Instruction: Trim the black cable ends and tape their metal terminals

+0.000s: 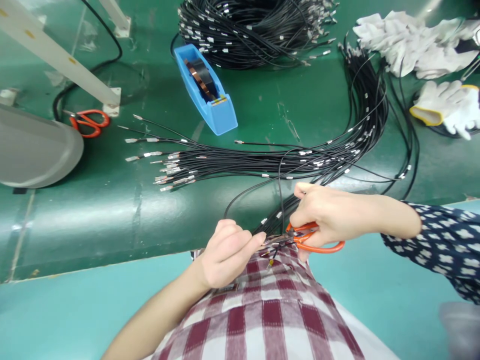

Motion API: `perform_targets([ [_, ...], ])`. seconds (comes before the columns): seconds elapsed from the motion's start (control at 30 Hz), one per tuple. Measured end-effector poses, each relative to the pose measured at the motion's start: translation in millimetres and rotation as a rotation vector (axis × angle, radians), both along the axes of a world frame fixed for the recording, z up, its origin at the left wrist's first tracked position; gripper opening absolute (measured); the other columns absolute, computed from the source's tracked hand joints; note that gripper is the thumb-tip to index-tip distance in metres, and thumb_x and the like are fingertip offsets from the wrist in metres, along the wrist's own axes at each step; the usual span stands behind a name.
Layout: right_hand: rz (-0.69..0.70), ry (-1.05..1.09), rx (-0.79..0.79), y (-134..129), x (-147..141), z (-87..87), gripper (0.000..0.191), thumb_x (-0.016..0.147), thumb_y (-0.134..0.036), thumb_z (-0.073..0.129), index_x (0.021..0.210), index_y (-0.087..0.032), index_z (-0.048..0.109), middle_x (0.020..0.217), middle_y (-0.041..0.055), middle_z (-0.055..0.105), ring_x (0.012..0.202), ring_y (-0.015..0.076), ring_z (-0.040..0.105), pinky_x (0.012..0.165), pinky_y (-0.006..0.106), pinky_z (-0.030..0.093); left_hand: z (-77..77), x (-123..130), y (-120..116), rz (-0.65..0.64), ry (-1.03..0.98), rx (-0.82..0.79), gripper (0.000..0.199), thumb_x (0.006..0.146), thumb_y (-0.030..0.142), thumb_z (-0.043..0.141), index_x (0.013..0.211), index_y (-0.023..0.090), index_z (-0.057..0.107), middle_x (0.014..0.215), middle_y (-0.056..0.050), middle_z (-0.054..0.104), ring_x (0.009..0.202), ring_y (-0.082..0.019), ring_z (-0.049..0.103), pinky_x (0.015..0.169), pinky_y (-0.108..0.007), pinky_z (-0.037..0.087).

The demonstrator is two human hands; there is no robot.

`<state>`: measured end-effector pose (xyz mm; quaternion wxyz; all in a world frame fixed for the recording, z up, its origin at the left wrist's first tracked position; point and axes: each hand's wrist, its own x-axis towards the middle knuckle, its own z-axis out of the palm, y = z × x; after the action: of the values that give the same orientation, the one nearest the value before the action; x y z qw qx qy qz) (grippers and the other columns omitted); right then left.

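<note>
My left hand [232,252] is closed in a pinch on the end of a thin black cable [240,195] at the table's front edge, close over my checked apron [273,320]. In my right hand [318,215] is a pair of orange-handled scissors [322,247]. Their blades point left to the fingertips of my left hand and touch or nearly touch the cable end; exactly how they meet is too small to tell. More black cable ends hang over the edge just beneath the scissors. A bundle of black cables [247,162] with white labels lies right behind my hands.
A blue tape dispenser [221,117] stands behind the bundle, with a large cable coil [240,45] at the back. White gloves [405,45] lie at the right. Another pair of orange scissors [90,122] rests at the left beside a grey cylinder [41,150] and a white post [63,55].
</note>
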<state>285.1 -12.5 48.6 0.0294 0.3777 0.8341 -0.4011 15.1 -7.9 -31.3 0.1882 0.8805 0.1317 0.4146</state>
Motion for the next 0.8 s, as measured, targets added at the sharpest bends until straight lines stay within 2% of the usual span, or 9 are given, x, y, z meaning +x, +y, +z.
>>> perform_targets([
  [0.17,-0.033,0.064,-0.104,-2,2,-14.4,0.044,0.079,-0.028,0.071,0.057,-0.019,0.034,0.051,-0.0036,0.038,0.069,0.0157,0.030,0.065,0.031,0.020,-2.6,0,0,-0.017,-0.015,-0.007,0.030,0.091,0.002,0.057,0.119,0.007,0.066,0.080,-0.006,0.068,0.070,-0.016,0.056,0.065,-0.033,0.043],
  [0.3,-0.034,0.097,-0.138,-4,4,-20.9,0.049,0.084,-0.035,0.070,0.057,-0.019,0.033,0.051,-0.0044,0.036,0.068,0.0148,0.030,0.065,0.031,0.020,-4.4,0,0,-0.008,-0.014,-0.014,0.031,0.090,0.002,0.057,0.120,0.008,0.066,0.079,-0.005,0.068,0.070,-0.015,0.055,0.065,-0.032,0.044],
  [0.43,-0.034,0.139,-0.158,-4,4,-23.9,0.054,0.087,-0.045,0.067,0.056,-0.018,0.032,0.050,-0.0057,0.031,0.064,0.0130,0.028,0.066,0.031,0.022,-3.9,1,0,-0.018,-0.022,-0.013,0.030,0.088,0.000,0.060,0.117,0.007,0.066,0.077,-0.005,0.067,0.070,-0.015,0.055,0.065,-0.032,0.043],
  [0.57,-0.027,0.162,-0.198,-3,2,-26.8,0.052,0.089,-0.041,0.064,0.056,-0.018,0.031,0.051,-0.0059,0.025,0.062,0.0122,0.027,0.061,0.029,0.022,-3.1,3,1,-0.027,-0.038,0.006,0.027,0.087,-0.001,0.061,0.113,0.005,0.067,0.078,-0.006,0.066,0.069,-0.015,0.055,0.064,-0.032,0.043],
  [0.7,-0.058,0.180,-0.242,-3,3,-24.4,0.049,0.091,-0.042,0.063,0.056,-0.019,0.037,0.052,-0.0058,0.030,0.063,0.0119,0.028,0.060,0.027,0.025,-1.0,2,2,0.004,-0.025,-0.019,0.028,0.089,0.003,0.063,0.116,0.010,0.067,0.078,-0.003,0.065,0.068,-0.014,0.056,0.065,-0.031,0.044],
  [0.8,-0.108,0.211,-0.271,-2,8,-20.0,0.051,0.091,-0.052,0.062,0.056,-0.018,0.045,0.054,-0.0053,0.035,0.063,0.0115,0.031,0.061,0.027,0.027,1.9,2,2,0.030,-0.013,-0.050,0.025,0.090,0.006,0.063,0.114,0.012,0.067,0.079,-0.003,0.064,0.070,-0.014,0.055,0.066,-0.031,0.045],
])
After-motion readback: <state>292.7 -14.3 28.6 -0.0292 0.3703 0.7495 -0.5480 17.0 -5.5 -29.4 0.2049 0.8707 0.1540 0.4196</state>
